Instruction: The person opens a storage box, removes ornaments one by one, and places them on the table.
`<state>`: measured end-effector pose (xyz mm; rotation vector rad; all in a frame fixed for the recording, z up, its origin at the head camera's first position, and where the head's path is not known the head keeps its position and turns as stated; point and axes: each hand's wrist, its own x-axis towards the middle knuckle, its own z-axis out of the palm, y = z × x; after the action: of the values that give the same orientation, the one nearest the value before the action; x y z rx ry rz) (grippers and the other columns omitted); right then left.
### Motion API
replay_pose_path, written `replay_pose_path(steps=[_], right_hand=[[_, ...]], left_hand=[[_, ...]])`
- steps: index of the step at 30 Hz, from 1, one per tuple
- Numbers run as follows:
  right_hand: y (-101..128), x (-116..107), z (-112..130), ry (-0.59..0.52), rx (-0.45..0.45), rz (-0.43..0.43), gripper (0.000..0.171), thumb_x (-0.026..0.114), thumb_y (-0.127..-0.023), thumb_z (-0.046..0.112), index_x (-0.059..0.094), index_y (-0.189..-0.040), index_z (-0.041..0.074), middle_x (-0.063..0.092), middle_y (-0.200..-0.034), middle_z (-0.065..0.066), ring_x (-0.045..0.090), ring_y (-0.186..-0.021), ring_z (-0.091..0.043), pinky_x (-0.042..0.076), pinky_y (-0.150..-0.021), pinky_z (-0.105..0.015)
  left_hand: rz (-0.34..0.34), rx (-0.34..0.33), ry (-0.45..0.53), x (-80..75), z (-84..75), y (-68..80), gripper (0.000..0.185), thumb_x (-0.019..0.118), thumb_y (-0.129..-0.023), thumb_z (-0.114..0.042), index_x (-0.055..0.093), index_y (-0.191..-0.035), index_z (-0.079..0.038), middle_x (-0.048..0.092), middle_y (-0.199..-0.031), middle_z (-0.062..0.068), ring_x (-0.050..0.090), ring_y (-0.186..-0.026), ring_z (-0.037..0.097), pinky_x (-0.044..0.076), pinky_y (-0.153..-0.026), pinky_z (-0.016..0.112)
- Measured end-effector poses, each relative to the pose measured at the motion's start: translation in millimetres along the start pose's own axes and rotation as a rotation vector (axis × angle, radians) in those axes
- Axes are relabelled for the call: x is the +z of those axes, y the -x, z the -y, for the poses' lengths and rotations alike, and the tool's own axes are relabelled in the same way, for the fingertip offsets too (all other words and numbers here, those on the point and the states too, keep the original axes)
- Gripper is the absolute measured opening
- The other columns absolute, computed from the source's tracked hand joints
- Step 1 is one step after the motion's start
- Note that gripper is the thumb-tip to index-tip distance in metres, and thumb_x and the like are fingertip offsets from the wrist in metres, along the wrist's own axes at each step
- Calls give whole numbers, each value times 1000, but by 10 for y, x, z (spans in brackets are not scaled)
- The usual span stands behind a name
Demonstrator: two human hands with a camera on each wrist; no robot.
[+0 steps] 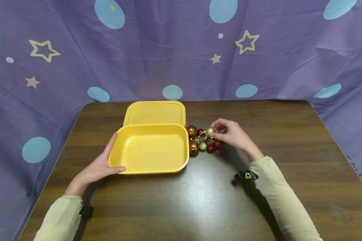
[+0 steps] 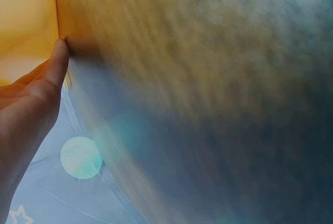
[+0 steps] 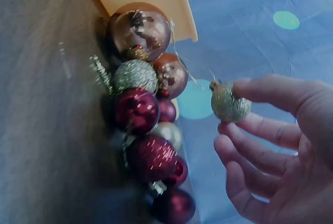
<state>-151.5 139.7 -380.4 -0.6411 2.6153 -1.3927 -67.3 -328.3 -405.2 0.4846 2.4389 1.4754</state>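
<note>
On the left of the table, my left hand (image 1: 101,166) grips the left end of a yellow plastic container (image 1: 151,169), thumb on the near rim and fingers along its side. Nothing lies inside the container. My right hand (image 1: 233,134) pinches a glittery gold Christmas ball (image 3: 230,102) between thumb and fingers, held up off the pile. Beside the container's right wall sits a cluster of Christmas balls: two shiny copper ones (image 3: 139,31), a glittery gold-green one (image 3: 136,77), several dark red ones (image 3: 136,110) and a pale one (image 3: 167,135).
A flat yellow lid (image 1: 155,112) lies behind the container, near the table's back edge. The brown wooden table (image 1: 199,207) extends to the right and front. A purple curtain (image 1: 169,50) with stars and dots hangs behind it.
</note>
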Motion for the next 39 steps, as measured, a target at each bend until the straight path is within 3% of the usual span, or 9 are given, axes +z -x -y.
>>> replay_pose_path(steps=[9,26,39], right_hand=[[227,-54,-143,83,160,-102,26,75,-83,17,66,-103,3,68,-94,-10,62,-82,-26,50,-74,-38],[412,-48,-315,138,178,-119,21,75,-84,18,67,-99,6,69,-90,-6,64,-76,-23,49,-67,-35],[527,-58,-341,177,228,-117,23,75,-85,20,67,-101,5,69,-92,-7,66,-82,-25,51,-73,-42]], left_hand=[[1,-10,-2,-9,9,2,119,77,-79,-3,-11,-155,-27,-9,-159,17,10,-136,41,23,-96,5],[0,-18,-13,-18,5,0,119,78,-79,-4,-11,-155,-28,-9,-159,17,11,-136,43,22,-96,4],[-2,0,21,14,-5,-8,119,77,-78,-1,-10,-155,-24,-8,-159,18,16,-133,41,25,-96,6]])
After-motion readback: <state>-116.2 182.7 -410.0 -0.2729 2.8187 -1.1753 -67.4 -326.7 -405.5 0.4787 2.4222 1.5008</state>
